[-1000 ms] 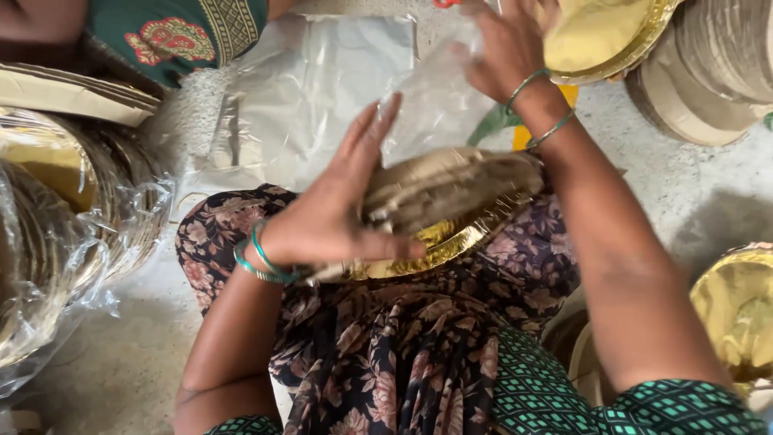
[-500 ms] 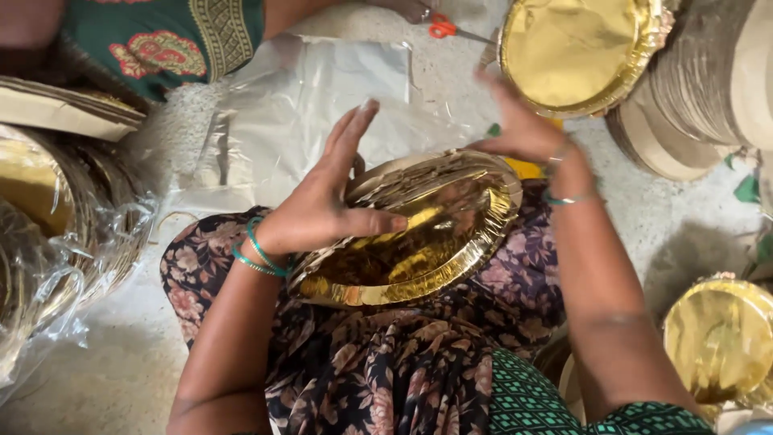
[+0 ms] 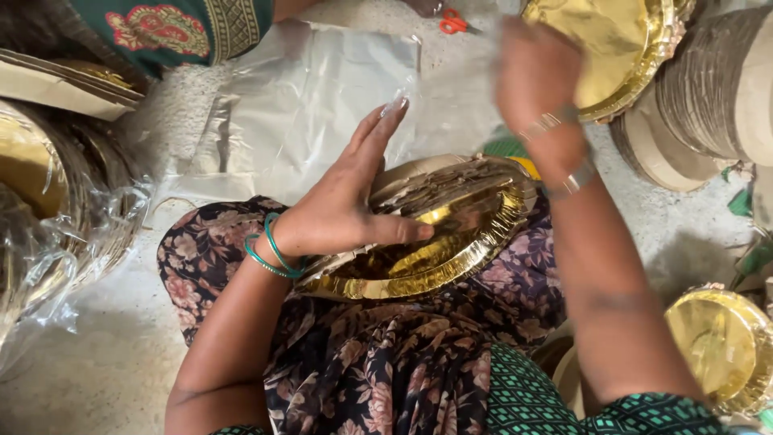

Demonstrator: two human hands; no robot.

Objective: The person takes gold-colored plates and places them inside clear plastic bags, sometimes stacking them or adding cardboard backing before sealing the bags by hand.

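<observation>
The left hand (image 3: pixel 346 205) is laid flat, fingers spread, on a stack of gold plates (image 3: pixel 419 242) that's propped on the lap, thumb hooked over the rim. The right hand (image 3: pixel 535 72) is now lifted off the stack and blurred up near the clear plastic sheet (image 3: pixel 298 105); whether anything is gripped can't be told. So the stack is now steadied by one hand only. More gold plates (image 3: pixel 612 48) are piled at the far right, and red scissors (image 3: pixel 452 22) are lying on the floor.

Clear plastic bags (image 3: pixel 298 113) lie flat on the floor ahead of my lap. At my left, a crinkled clear plastic wrap (image 3: pixel 56 242) encloses a stack of gold plates (image 3: pixel 32 169)
</observation>
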